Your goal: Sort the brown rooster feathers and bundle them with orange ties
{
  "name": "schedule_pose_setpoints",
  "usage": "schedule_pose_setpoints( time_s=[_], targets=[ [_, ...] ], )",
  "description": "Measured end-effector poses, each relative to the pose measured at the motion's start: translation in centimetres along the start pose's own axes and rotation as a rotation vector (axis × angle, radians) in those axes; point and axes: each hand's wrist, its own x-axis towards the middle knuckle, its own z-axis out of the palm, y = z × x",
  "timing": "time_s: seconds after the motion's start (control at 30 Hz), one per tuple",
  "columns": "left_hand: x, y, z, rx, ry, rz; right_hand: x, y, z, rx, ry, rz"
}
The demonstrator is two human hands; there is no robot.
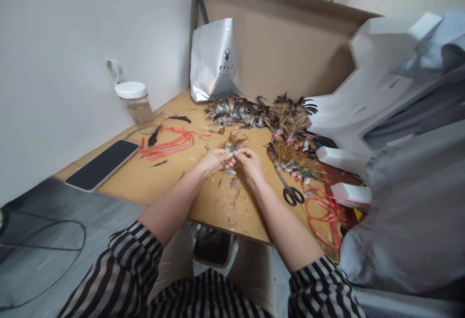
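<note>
Both my hands meet over the middle of the table (170, 175), pinching one small bunch of brown feathers (235, 139) between them. My left hand (218, 160) closes on it from the left; my right hand (249, 163) grips it from the right. The tips fan out away from me, and pale fluff shows below the fingers. Under my hands lie bits of down and red scraps (237, 196). Beyond them are a heap of dark and white feathers (236, 110) and bundles of brown feathers (290, 119). Black-handled scissors (292, 195) rest right of my right hand.
Red plastic strips (169, 144) lie at left, near a phone (103, 164) and a lidded drink jar (137, 107). A silver bag (214, 61) stands at the back. Red ribbon (323, 216) tangles at right beside white foam pieces (350, 194). Below the table edge sits a bin (212, 246).
</note>
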Motion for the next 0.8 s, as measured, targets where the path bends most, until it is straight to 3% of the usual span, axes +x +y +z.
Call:
schedule_pose_setpoints(
  time_s=[0.1,0.4,0.5,0.7,0.8],
  targets=[
    [-0.2,0.2,0.2,0.043,0.009,0.015,0.1,-0.2,-0.2,0.038,0.021,0.013],
    [-0.1,0.2,0.2,0.153,0.019,0.059,0.3,-0.9,-0.8,0.056,-0.102,0.108],
    [0.1,0.2,-0.1,0.163,0.051,0.079,1.1,-1.0,-1.8,-0.113,-0.143,0.076],
    [0.4,0.8,-0.8,-0.025,0.156,0.108,2.3,-0.5,-4.3,-0.741,-0.152,-0.149],
    [0.5,1.0,-0.9,-0.064,0.194,0.104,2.3,-0.3,-4.4,-0.864,-0.178,-0.179]
  ],
)
